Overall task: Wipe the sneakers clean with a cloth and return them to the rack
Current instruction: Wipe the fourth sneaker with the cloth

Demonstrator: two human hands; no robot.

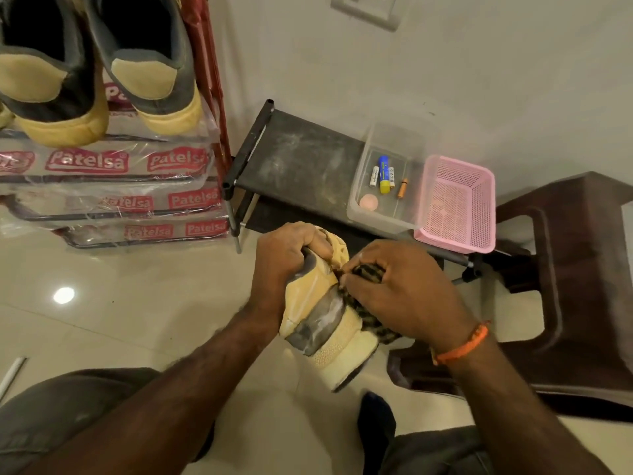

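A red-framed shoe rack (209,80) stands at upper left, its shelves wrapped in clear plastic printed "Patelsa", with two grey-and-yellow sneakers (102,70) sitting heel-out on the top shelf. Just right of it a low black rack (294,159) carries a clear plastic tub (383,180) holding batteries and a small coin-like disc, and a pink mesh basket (455,204) touching the tub's right side. A dark brown plastic stool (565,269) stands at far right on the glossy tiled floor (120,303).

Both forearms reach forward from the bottom edge. The left hand (284,269) wraps the heel end of a cream-and-grey sneaker (325,320), fingers curled tight into its opening, holding it above the floor in front of the black rack. The right hand (400,293), an orange thread band (462,344) at the wrist, presses a dark patterned cloth (370,303) against the sneaker's side, its grip closed, fingers bunching the cloth.
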